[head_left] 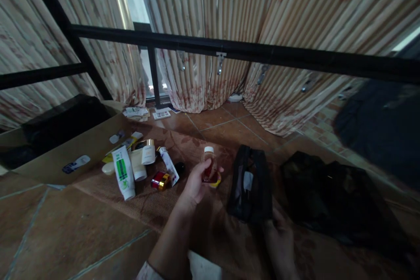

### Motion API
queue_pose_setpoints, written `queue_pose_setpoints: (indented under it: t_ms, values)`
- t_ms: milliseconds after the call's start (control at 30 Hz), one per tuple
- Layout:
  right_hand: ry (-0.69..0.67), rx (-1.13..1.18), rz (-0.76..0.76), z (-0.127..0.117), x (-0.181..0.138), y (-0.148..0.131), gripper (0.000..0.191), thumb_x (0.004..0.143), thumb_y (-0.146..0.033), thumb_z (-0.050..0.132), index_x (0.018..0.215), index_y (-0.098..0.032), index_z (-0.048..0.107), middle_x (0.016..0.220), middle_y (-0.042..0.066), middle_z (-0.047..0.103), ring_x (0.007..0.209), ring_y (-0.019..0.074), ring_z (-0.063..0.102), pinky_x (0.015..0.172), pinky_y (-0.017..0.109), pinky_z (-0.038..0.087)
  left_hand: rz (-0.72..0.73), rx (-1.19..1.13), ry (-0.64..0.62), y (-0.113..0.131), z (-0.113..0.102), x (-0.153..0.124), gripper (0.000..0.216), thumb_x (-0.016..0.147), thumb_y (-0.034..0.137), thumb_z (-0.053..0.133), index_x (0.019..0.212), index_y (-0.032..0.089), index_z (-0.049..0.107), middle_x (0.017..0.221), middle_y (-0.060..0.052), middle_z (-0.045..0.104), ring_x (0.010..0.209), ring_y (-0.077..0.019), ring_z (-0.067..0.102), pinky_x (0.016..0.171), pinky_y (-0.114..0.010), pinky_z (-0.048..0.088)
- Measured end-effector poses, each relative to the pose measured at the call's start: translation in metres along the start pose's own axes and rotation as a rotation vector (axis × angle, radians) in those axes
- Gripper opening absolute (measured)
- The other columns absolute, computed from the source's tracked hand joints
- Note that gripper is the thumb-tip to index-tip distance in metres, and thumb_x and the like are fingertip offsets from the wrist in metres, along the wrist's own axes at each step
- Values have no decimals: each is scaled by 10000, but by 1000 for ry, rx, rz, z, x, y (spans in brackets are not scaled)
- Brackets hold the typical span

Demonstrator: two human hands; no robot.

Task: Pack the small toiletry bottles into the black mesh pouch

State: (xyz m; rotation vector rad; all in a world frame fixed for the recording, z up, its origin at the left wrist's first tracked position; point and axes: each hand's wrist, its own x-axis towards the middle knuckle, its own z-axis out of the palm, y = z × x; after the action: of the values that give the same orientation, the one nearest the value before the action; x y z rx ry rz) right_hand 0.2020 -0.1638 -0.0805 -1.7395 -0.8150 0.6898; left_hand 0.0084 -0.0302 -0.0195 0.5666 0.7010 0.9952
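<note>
My left hand (197,180) is wrapped round a small clear bottle (209,164) with a white cap and dark red contents, held upright. A bit of yellow shows just below it. To the right is a black toiletry bag (251,186), unzipped, with a pale item (248,180) visible inside. My right hand (279,232) grips the near right end of this bag; its fingertips are partly hidden and dim. Left of the bottle lie a red jar with a gold lid (160,180), a white and purple tube (169,165) and a white and green tube (124,173).
A cardboard box (101,148) holding black things stands at the left. Black bags (334,201) lie on the right. A brown mat (144,203) covers part of the tiled floor. A dark metal rail (197,43) crosses in front of the striped curtains (226,4).
</note>
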Motion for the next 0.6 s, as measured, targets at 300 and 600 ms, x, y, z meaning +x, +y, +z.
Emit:
queue_pose_setpoints:
  t_ms: [300,600]
  values:
    - [-66,-98,46,-17,-45,14,493,727,-540,531,1036,-166,623,695,12,635,633,154,573,590,236,443,-79,53,177,-26,-48,-65,346,700,372,648,908,102,590,727,-89,684,565,-155,625,536,-248,466]
    - [-84,-73,-83,-16,-63,25,443,721,-512,533,985,-174,643,812,52,674,735,182,615,664,260,470,-104,124,286,-29,-53,-56,315,719,360,649,902,126,543,625,-48,633,515,-169,626,479,-261,472]
